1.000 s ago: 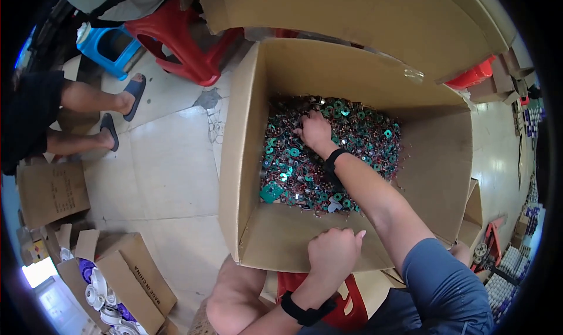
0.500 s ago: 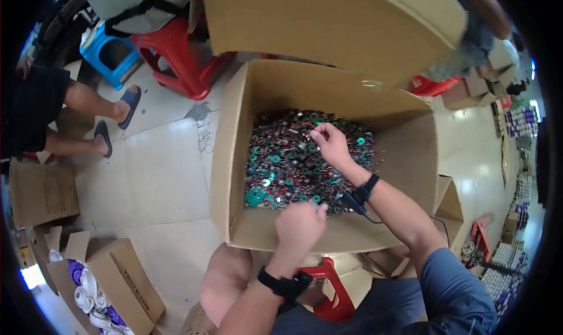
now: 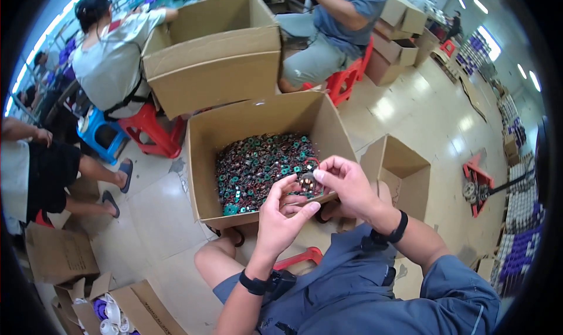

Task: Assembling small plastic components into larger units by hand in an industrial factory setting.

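Between my right hand's (image 3: 347,184) thumb and fingers is a small round circuit board (image 3: 308,182) with coppery spots and a red wire. My left hand (image 3: 282,213) is right beside it, palm up, fingers curved and thumb apart. Whether its fingertips touch the board cannot be made out. Both hands are above the near edge of a large cardboard box (image 3: 205,147). Inside the box is a heap of small circuit boards (image 3: 258,165), green and dark, mixed with reddish wires.
Beyond stands another large cardboard box (image 3: 214,71), between two seated people. An open carton (image 3: 404,182) is to the right, near a red pallet jack (image 3: 476,185). At lower left, a carton (image 3: 143,305) holds white and purple parts. A person in sandals stands at left.
My right hand has come up out of the heap with the small board. My left hand has opened and turned palm up beside it. The view has tilted upward.
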### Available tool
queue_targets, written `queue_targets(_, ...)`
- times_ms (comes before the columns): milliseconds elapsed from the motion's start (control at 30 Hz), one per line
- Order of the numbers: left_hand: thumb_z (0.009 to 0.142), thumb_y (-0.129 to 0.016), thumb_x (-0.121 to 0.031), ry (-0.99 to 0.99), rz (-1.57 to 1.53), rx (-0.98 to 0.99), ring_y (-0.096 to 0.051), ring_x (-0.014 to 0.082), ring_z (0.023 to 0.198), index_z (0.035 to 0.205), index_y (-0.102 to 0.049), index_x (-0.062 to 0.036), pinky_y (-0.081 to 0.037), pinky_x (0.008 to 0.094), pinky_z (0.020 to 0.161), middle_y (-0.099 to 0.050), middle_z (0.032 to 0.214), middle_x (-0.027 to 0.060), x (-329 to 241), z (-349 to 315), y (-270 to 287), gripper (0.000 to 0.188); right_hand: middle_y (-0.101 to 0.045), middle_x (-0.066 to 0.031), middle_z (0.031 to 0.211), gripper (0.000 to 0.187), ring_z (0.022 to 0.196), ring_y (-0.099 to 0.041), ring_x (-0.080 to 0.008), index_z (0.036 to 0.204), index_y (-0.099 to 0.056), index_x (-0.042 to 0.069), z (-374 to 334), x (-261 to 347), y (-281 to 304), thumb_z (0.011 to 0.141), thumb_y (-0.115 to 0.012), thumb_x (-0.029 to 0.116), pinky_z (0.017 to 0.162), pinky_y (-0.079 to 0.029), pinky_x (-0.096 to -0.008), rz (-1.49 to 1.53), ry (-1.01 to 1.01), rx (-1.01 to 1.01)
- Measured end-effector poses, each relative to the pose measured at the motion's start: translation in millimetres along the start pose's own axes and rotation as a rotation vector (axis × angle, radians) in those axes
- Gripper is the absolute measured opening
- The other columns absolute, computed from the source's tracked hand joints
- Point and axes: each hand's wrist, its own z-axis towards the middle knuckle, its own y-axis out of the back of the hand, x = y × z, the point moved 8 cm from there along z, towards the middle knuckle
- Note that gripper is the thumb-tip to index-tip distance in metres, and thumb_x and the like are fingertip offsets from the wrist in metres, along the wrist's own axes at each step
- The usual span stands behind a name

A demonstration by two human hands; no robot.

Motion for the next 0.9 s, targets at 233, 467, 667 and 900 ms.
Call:
queue_targets(233, 0.102, -0.059, -0.022, 0.217, -0.215, 0.196, -0.068, 0.0184, 0.093, 0.137, -0.049, 0.001, -0.057, 0.0302, 0.081, -0.068, 0.11, 0.0143, -2.0, -30.7, -78.8, 0.044, -0.067, -0.0008, 0.084, 0.01, 0.077, -0.063, -0.0054, 0.097, -0.063, 0.001, -92.6, 71.3, 101.6, 0.093, -0.068, 0.009, 0.068, -0.051, -0.0213, -0.25, 0.243, -0.072)
queue_targets(467, 0.106, -0.051, -0.031, 0.403, -0.484, 0.562, -0.069, 0.0203, 0.095, 0.136, -0.054, 0.0005, -0.058, 0.0317, 0.083, -0.069, 0.11, 0.0122, -4.2, -80.9, -154.6, 0.044, -0.07, -0.0054, 0.087, 0.012, 0.075, -0.067, -0.0103, 0.101, -0.071, 0.003, -181.8, 78.6, 82.0, 0.09, -0.067, 0.002, 0.067, -0.054, -0.0248, -0.476, 0.416, 0.074)
queue_targets(667, 0.097, -0.066, -0.011, 0.204, -0.266, 0.319, -0.067, 0.0134, 0.097, 0.124, -0.065, 0.0016, -0.055, 0.0299, 0.089, -0.07, 0.109, 0.0065, -13.0, -84.1, -110.7, 0.03, -0.068, -0.0095, 0.079, 0.01, 0.071, -0.067, -0.0202, 0.092, -0.068, 0.005, -168.7, 70.7, 51.6, 0.082, -0.069, 0.002, 0.064, -0.053, -0.0308, -0.573, 0.653, -0.012)
queue_targets(900, 0.084, -0.078, -0.005, -0.22, 0.086, 0.019, -0.065, 0.0135, 0.095, 0.118, -0.068, 0.0009, -0.052, 0.0267, 0.085, -0.071, 0.108, 0.0078, -37.3, -80.3, -58.4, 0.036, -0.066, -0.0101, 0.111, 0.03, 0.098, -0.066, -0.014, 0.112, -0.062, -0.001, -137.1, 25.9, 30.3, 0.086, -0.051, -0.012, 0.084, -0.054, -0.0269, 0.199, 0.235, 0.356)
